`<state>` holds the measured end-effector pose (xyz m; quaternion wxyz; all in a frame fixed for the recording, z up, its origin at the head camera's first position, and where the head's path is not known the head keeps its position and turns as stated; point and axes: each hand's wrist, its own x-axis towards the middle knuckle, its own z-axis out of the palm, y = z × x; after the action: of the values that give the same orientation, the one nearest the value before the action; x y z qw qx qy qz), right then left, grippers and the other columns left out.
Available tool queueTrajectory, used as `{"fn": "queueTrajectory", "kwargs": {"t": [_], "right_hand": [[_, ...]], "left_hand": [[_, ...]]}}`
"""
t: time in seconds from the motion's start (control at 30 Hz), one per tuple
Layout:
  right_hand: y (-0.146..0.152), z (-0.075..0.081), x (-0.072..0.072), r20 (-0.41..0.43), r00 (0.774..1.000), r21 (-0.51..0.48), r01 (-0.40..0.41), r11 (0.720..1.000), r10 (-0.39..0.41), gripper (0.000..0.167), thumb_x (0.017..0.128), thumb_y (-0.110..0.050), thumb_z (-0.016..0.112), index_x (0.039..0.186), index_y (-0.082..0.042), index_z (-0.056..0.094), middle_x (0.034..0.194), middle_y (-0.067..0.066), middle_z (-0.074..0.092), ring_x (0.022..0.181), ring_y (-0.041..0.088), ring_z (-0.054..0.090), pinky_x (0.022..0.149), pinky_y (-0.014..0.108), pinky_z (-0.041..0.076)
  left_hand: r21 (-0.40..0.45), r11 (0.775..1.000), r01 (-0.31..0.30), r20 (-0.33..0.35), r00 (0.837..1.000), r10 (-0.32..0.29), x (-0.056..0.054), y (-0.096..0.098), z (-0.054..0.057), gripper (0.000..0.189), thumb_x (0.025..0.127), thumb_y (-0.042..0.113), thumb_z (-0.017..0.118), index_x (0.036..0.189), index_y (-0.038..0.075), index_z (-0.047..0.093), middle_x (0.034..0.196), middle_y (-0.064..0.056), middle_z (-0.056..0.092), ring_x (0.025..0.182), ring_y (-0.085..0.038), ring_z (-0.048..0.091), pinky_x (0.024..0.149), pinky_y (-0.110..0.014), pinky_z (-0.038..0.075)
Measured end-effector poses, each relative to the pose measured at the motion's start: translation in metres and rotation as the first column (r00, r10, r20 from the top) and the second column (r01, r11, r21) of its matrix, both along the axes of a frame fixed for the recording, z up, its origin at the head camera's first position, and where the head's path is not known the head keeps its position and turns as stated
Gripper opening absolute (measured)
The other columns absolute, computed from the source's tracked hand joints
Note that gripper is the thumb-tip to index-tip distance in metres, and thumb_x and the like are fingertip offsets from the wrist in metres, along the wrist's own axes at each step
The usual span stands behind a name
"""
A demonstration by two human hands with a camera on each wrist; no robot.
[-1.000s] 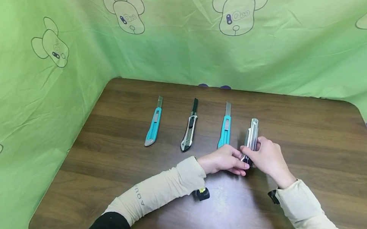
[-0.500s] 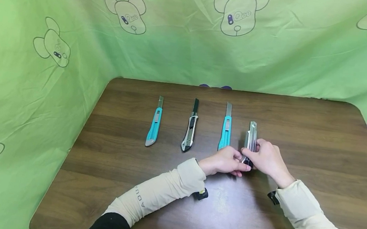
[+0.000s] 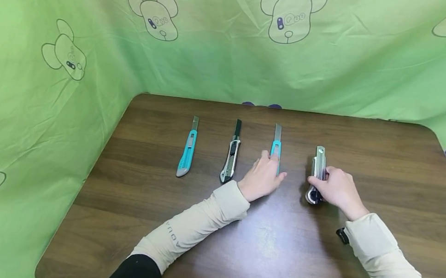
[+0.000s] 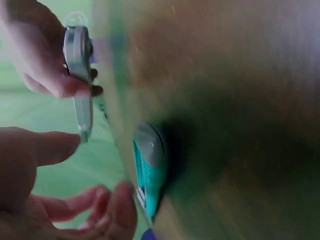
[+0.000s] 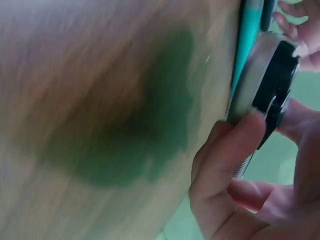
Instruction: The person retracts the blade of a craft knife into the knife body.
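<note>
My right hand [image 3: 338,185] grips a silver and black utility knife [image 3: 318,167] between thumb and fingers at the right of the table. Its tip points toward the back, and no long blade shows past it. In the right wrist view the knife's black and silver butt end [image 5: 270,80] stands up out of the fingers. My left hand [image 3: 262,174] reaches over the right-hand teal utility knife [image 3: 276,144], covering its lower handle in the head view. The left wrist view shows that hand's fingers parted beside the teal knife [image 4: 152,165], which lies on the table.
Further left, a silver and black utility knife [image 3: 231,158] and another teal utility knife [image 3: 187,153] lie on the brown wooden table [image 3: 136,202], blades toward the back. A green printed cloth [image 3: 216,55] hangs behind and to the sides.
My left hand has let go of the held knife's lower end and moved up and left over the teal knife. The right hand has carried its knife slightly right.
</note>
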<state>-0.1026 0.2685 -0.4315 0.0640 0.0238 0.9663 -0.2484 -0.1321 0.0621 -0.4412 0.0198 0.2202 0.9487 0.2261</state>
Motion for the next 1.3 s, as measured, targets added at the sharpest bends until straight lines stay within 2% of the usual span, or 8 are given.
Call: {"fn": "queueTrajectory", "kwargs": {"t": [0.07,0.13,0.3,0.43,0.6,0.8,1.07,1.3], "right_hand": [[0.005,-0.002,-0.006,-0.016,1.000,0.038,0.004,0.999,-0.003,0.035,0.087,-0.034,0.062,0.080,0.000,0.056,0.066,0.012,0.060,0.063,0.031,0.058,0.051,0.041,0.047],[0.010,-0.004,-0.011,-0.016,1.000,0.070,0.012,0.998,-0.011,0.036,0.086,-0.033,0.062,0.082,0.002,0.056,0.070,0.017,0.059,0.068,0.037,0.058,0.054,0.048,0.049],[0.017,-0.007,-0.021,0.015,0.999,0.115,0.026,0.993,-0.028,0.038,0.085,-0.033,0.060,0.085,0.005,0.058,0.081,0.025,0.060,0.080,0.046,0.059,0.062,0.057,0.050],[0.021,-0.008,-0.025,0.035,0.999,0.150,0.028,0.988,-0.034,0.039,0.085,-0.033,0.058,0.084,0.006,0.058,0.086,0.031,0.059,0.087,0.052,0.057,0.066,0.060,0.050],[0.023,-0.007,-0.027,0.057,0.997,0.173,0.033,0.984,-0.043,0.042,0.087,-0.033,0.058,0.084,0.009,0.058,0.091,0.035,0.056,0.093,0.053,0.053,0.070,0.061,0.049],[0.023,-0.009,-0.028,0.056,0.997,0.170,0.034,0.985,-0.044,0.044,0.088,-0.033,0.059,0.085,0.011,0.058,0.092,0.038,0.053,0.093,0.052,0.050,0.069,0.062,0.048],[0.022,-0.014,-0.028,0.027,0.999,0.163,0.036,0.986,-0.040,0.043,0.087,-0.033,0.060,0.084,0.010,0.056,0.089,0.036,0.051,0.090,0.054,0.052,0.068,0.063,0.048],[0.022,-0.014,-0.028,0.038,0.999,0.148,0.019,0.989,-0.025,0.041,0.087,-0.033,0.061,0.085,0.008,0.056,0.089,0.033,0.053,0.090,0.051,0.051,0.068,0.062,0.047]], "left_hand": [[-0.066,0.998,-0.018,-0.035,0.999,0.016,-0.003,0.001,-0.002,0.036,0.093,0.034,0.063,0.108,0.002,0.058,0.099,-0.011,0.052,0.077,-0.020,0.062,0.064,-0.027,0.056],[-0.111,0.993,-0.043,-0.041,0.998,0.038,-0.006,0.002,-0.005,0.035,0.093,0.034,0.063,0.104,0.001,0.057,0.099,-0.012,0.052,0.077,-0.021,0.062,0.064,-0.027,0.057],[-0.148,0.987,-0.058,0.042,0.997,0.065,-0.012,0.003,-0.011,0.035,0.094,0.035,0.062,0.100,0.001,0.058,0.095,-0.011,0.057,0.075,-0.022,0.065,0.060,-0.026,0.059],[-0.130,0.991,-0.043,0.093,0.994,0.055,-0.013,0.004,-0.011,0.030,0.094,0.037,0.062,0.086,0.008,0.058,0.093,-0.010,0.060,0.074,-0.021,0.065,0.059,-0.027,0.059],[-0.143,0.989,-0.027,0.128,0.991,0.046,-0.013,0.005,-0.010,0.035,0.093,0.039,0.063,0.071,0.013,0.053,0.093,-0.009,0.061,0.071,-0.019,0.061,0.055,-0.027,0.055],[-0.168,0.986,-0.023,0.162,0.985,0.050,-0.010,0.008,-0.007,0.035,0.092,0.039,0.064,0.070,0.013,0.056,0.092,-0.007,0.060,0.073,-0.018,0.061,0.056,-0.028,0.056],[-0.180,0.984,-0.012,0.142,0.989,0.038,-0.008,0.010,-0.007,0.035,0.092,0.038,0.065,0.070,0.013,0.056,0.091,-0.006,0.062,0.078,-0.021,0.066,0.058,-0.028,0.058],[-0.174,0.985,-0.013,0.143,0.989,0.038,-0.009,0.010,-0.007,0.034,0.091,0.037,0.065,0.069,0.012,0.058,0.092,-0.005,0.063,0.083,-0.022,0.066,0.064,-0.029,0.060]]}}
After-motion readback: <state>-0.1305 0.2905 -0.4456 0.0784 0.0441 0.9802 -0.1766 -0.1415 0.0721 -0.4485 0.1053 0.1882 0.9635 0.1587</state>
